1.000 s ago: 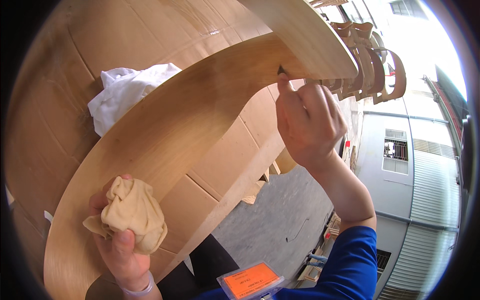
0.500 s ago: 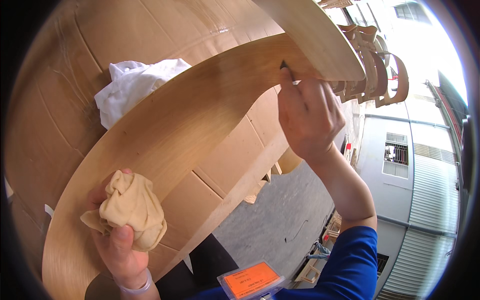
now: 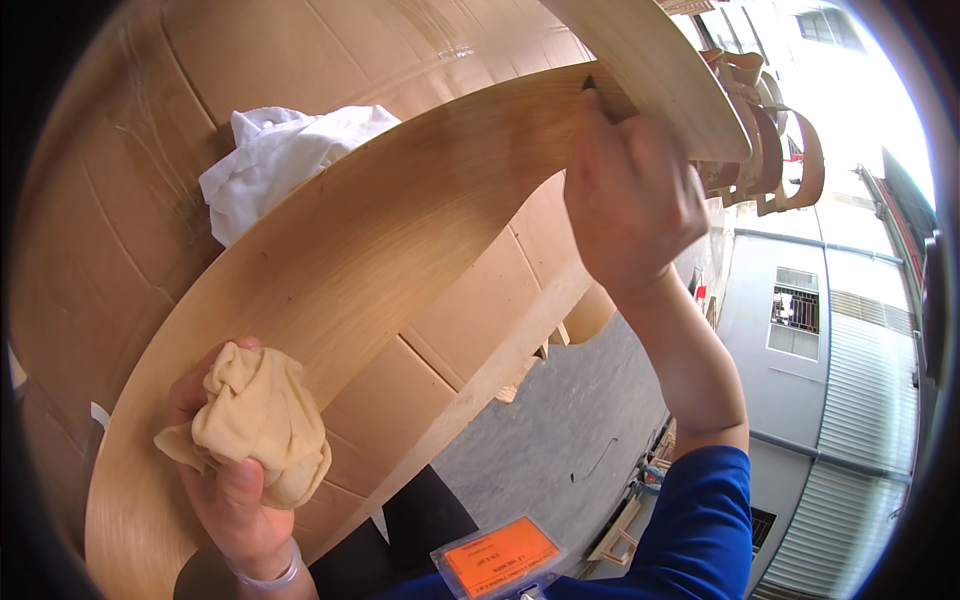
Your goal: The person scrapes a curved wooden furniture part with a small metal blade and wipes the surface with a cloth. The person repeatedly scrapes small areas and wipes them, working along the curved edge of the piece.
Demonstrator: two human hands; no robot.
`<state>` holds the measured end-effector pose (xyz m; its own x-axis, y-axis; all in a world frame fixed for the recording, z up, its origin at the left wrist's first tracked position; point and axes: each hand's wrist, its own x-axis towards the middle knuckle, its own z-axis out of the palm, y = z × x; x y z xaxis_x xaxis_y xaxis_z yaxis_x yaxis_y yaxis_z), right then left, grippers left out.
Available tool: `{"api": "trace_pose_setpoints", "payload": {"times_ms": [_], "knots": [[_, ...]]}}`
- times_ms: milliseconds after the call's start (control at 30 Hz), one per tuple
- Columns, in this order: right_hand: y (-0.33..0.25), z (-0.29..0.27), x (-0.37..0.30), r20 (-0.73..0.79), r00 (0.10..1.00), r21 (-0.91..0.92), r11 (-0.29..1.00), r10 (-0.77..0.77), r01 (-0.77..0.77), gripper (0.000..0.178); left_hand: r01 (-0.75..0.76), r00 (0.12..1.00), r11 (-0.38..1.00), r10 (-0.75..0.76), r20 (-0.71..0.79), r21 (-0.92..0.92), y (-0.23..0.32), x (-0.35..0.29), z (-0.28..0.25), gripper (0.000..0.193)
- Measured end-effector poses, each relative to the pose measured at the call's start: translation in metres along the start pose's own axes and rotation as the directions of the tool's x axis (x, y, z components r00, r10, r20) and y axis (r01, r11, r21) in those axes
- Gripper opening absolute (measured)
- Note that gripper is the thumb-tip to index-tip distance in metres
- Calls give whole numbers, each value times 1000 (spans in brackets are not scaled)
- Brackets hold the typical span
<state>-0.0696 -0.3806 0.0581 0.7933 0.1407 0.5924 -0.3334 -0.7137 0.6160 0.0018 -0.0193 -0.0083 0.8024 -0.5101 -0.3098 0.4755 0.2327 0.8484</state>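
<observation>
A long curved piece of bent plywood (image 3: 370, 240), pale and smooth-faced, sweeps from the lower left to the upper right, where it folds back over itself. My left hand (image 3: 235, 520) is closed round a bunched beige cloth (image 3: 262, 425) in front of the lower part of the plywood. At the far end, my right hand (image 3: 635, 205) is closed in a pinch, fingertips at the inner face below the overhanging strip. A small dark pointed tip (image 3: 588, 83) sticks out past those fingers; the rest of it is hidden, so its kind is unclear.
Brown cardboard (image 3: 90, 200) covers the work surface under the plywood. A crumpled white cloth (image 3: 285, 160) lies behind it. Several curved wooden parts (image 3: 770, 140) stand at the upper right. Grey floor (image 3: 540, 440) shows past the table's edge, and an orange badge (image 3: 500, 555) hangs before me.
My right hand has moved up and slightly right along the plywood, deeper under the overhanging strip, carrying the dark tip. My left hand keeps hold of the beige cloth, almost unmoved.
</observation>
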Motion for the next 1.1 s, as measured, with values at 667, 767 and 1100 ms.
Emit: {"api": "trace_pose_setpoints", "payload": {"times_ms": [667,767,1100], "knots": [[-15,9,8,71,995,-16,997,70,-69,17,-42,997,999,42,-71,3,2,-2,-18,87],[-16,11,8,15,996,20,996,88,-88,17,-54,996,998,55,-77,11,4,-2,-17,87],[-16,6,11,4,993,53,992,116,-116,24,-66,997,998,66,27,20,2,-3,-28,89]]}}
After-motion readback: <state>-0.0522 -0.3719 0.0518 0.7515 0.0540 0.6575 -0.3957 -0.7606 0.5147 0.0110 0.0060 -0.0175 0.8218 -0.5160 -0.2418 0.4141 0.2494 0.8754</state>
